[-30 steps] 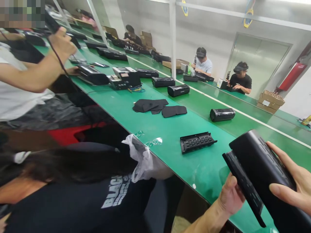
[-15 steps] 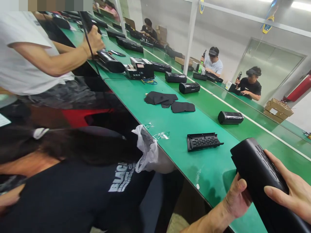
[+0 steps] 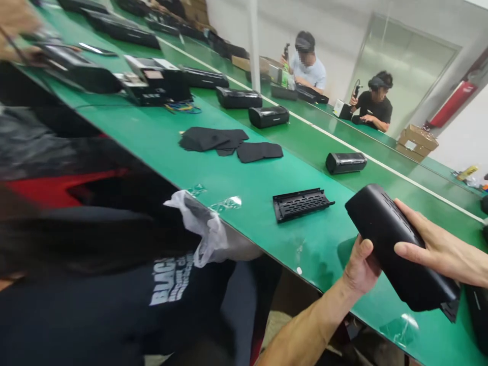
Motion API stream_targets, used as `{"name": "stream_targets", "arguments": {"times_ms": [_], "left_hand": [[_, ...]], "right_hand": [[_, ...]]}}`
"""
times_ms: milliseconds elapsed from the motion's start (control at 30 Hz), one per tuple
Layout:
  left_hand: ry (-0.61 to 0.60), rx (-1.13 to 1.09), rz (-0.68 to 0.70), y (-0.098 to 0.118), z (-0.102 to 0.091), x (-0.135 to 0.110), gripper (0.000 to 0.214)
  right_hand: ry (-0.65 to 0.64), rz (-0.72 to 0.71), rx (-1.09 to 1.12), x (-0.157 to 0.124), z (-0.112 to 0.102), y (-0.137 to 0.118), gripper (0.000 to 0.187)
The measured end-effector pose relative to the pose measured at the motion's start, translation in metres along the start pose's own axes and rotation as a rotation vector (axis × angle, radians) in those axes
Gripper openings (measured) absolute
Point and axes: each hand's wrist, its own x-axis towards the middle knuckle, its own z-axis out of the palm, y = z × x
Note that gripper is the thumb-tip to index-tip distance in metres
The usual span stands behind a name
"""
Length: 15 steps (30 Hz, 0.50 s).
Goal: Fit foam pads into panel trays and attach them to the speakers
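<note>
Both hands hold a long black rounded plastic speaker shell [image 3: 396,244] just above the near edge of the green conveyor table [image 3: 244,173], at the lower right of the view, its long axis sloping down to the right. The left hand [image 3: 358,267] comes up from below and cups the shell's nearer side, thumb pressed against the casing and the other fingers hidden behind it. The right hand [image 3: 434,249] lies over the top from the right, fingers curled around the shell's upper face, where a row of slots shows, with one finger stretched along its side. Just left of the shell, flat on the table, lies a black slotted plastic grille panel [image 3: 301,203], apart from both hands. Farther along the belt rests a small black cylindrical speaker [image 3: 346,162], and beyond it a stack of black fabric sheets [image 3: 229,142]. A person in a black printed T-shirt [image 3: 179,290] bends low at the near left beside a crumpled white plastic bag [image 3: 206,229]. Across the table two seated people work at their own stations.
</note>
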Motion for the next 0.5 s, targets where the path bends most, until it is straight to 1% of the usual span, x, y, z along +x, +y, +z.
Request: {"name": "stream_targets", "arguments": {"times_ms": [33,67,100,133,167,200,267,300,367,400,433,500], "left_hand": [[0.006,0.014,0.015,0.004,0.001,0.003,0.097],[0.01,0.035,0.033,0.008,0.002,0.005,0.096],[0.014,0.06,0.049,0.012,0.003,0.007,0.094],[0.018,0.087,0.061,0.016,0.003,0.008,0.093],[0.021,0.112,0.07,0.019,0.003,0.009,0.093],[0.025,0.132,0.084,0.02,0.004,0.01,0.092],[0.036,0.157,0.114,0.021,0.007,0.011,0.095],[0.042,0.166,0.124,0.019,0.008,0.011,0.097],[0.046,0.189,0.127,0.015,0.011,0.012,0.1],[0.041,0.203,0.122,0.012,0.012,0.011,0.1],[0.031,0.217,0.114,0.01,0.012,0.011,0.099],[0.001,0.25,0.093,0.01,0.009,0.011,0.098]], "right_hand": [[0.1,-0.034,0.034,-0.01,0.002,0.004,0.099],[0.218,-0.063,0.08,-0.022,0.009,0.007,0.101],[0.34,-0.08,0.128,-0.034,0.02,0.009,0.107],[0.455,-0.085,0.176,-0.045,0.035,0.011,0.117],[0.523,-0.052,0.209,-0.054,0.053,0.011,0.125],[0.568,-0.012,0.222,-0.059,0.072,0.011,0.128],[0.716,0.011,0.251,-0.06,0.105,0.01,0.123],[0.797,-0.014,0.253,-0.057,0.117,0.01,0.117],[0.925,-0.108,0.245,-0.048,0.129,0.011,0.103],[0.955,-0.147,0.246,-0.044,0.13,0.013,0.097],[0.967,-0.168,0.256,-0.042,0.129,0.016,0.093],[0.951,-0.152,0.301,-0.042,0.123,0.022,0.088]]}}
